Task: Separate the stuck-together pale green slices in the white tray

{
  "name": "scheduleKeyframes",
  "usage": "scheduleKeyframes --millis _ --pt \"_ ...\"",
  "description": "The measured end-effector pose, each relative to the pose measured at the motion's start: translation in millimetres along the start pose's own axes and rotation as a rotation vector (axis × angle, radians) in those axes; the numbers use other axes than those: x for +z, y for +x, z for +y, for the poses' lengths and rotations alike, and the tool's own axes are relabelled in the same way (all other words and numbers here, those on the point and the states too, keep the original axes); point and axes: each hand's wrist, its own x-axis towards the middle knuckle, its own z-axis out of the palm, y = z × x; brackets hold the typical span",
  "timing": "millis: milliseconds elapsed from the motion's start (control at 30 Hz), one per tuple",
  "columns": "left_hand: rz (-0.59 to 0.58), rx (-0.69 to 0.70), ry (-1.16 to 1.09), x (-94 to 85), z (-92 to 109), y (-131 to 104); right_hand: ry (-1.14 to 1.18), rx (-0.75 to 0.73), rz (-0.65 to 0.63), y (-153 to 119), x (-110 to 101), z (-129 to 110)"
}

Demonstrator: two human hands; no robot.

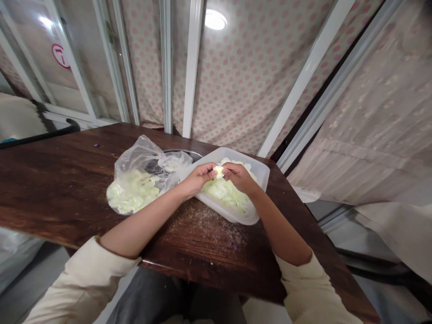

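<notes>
Above the white plastic tub, my left hand and my right hand meet with their fingertips pinched. Between them they hold a small white-and-yellow flower-like piece; its exact kind is unclear. Beneath my hands, the tub contains a heap of pale yellow-green and white petal-like pieces. Left of the tub lies a clear plastic bag, with similar pale pieces inside. My left forearm passes in front of the bag's right side.
Behind the bag, a round metal tray is partly covered. Fine pale specks are scattered over the dark wooden table. Small purple bits lie near its front and far left. Framed glass panels with a dotted curtain stand behind.
</notes>
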Motion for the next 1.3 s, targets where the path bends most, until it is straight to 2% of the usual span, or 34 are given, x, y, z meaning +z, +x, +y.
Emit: scheduleKeyframes --millis 100,200,467,633,800,900,1033,1300 --pt "-0.021 -0.016 -0.125 2.4 -3 1 0.055 0.02 0.007 0 -1 2" --pt "0.01 -0.016 -0.133 0.9 -4 2 0.068 0.029 0.007 -1 -3 4" --pt "0.062 -0.067 0.29 -13.7 4 3 0.124 0.113 -0.008 0 -1 10" --pt "0.067 -0.039 0.36 -16.0 -3 2 0.145 0.15 0.018 1 2 9" --pt "0.105 -0.022 0.31 -13.8 -6 2 0.117 0.096 0.086 2 2 10" --pt "0.086 -0.107 0.217 -12.1 0 2 0.068 0.064 0.12 2 2 13" --pt "0.056 -0.216 0.136 -11.9 5 1 0.056 0.055 0.093 2 3 12" --pt "0.013 -0.161 0.164 -14.4 0 2 0.006 0.107 0.028 1 5 1"
